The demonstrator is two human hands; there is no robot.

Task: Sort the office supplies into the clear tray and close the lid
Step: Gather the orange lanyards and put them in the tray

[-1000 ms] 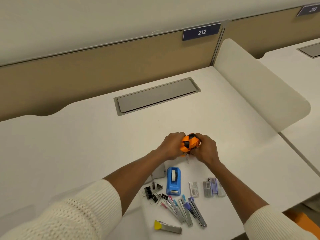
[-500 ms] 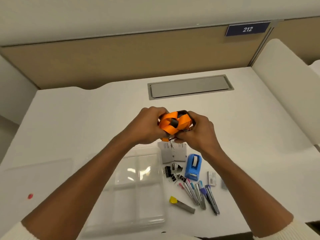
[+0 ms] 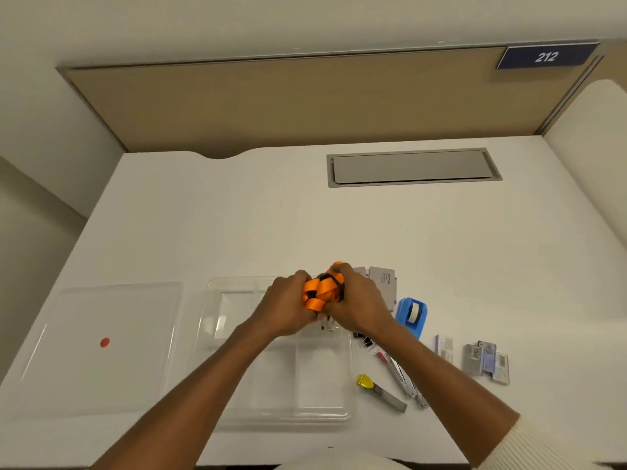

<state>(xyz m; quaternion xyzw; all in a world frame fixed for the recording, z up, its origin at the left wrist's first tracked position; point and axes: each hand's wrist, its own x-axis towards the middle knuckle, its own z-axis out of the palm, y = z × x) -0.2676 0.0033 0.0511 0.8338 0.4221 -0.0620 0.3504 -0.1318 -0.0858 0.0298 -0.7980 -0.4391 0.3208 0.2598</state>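
Smooth white desk [image 3: 237,232] | both hands' fingers [image 3: 298,279] clamp bunched orange ribbon lanyard [image 3: 320,293] | over clear compartmented tray [image 3: 217,300]

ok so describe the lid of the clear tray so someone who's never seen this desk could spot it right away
Start at the white desk and find the clear tray with compartments near its front edge, under the person's forearms. The lid is the flat clear sheet lying just left of that tray. Unlike the tray, it has no dividers and carries a single small red dot.
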